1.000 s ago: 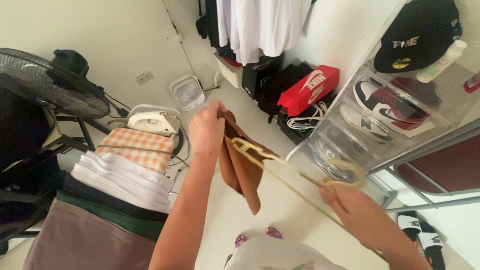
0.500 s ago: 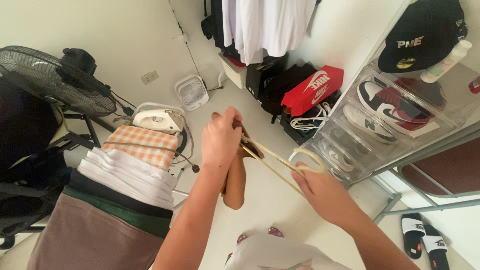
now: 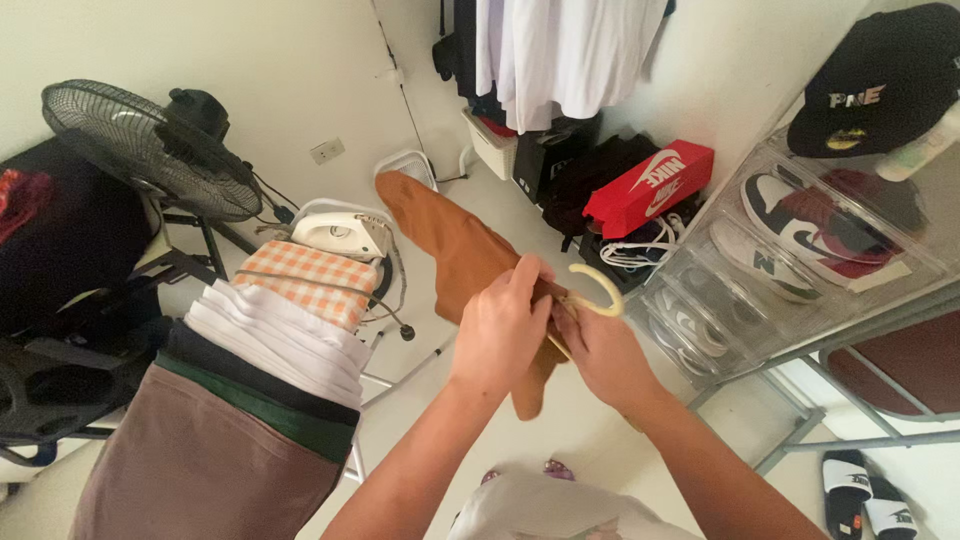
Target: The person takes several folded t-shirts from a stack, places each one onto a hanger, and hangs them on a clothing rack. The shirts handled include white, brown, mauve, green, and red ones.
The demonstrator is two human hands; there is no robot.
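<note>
A brown garment (image 3: 450, 240) hangs from a pale yellow plastic hanger (image 3: 598, 290) in the middle of the head view. My left hand (image 3: 503, 325) grips the garment and the hanger just below the hook. My right hand (image 3: 605, 350) holds the hanger from the other side, right under the curved hook. The two hands touch each other. The cloth swings up and to the left, with a short end dangling below my hands.
An ironing board (image 3: 200, 450) with folded clothes (image 3: 290, 320) and a white iron (image 3: 335, 235) stands at left. Behind it are a black fan (image 3: 140, 145) and a wall socket. Clear shoe boxes (image 3: 800, 250), a black cap (image 3: 880, 80), a red shoe box (image 3: 650, 185) and hanging white clothes (image 3: 560, 50) are at right.
My hands came together at the hanger's hook. The brown garment, bunched under my left hand before, now spreads up and to the left.
</note>
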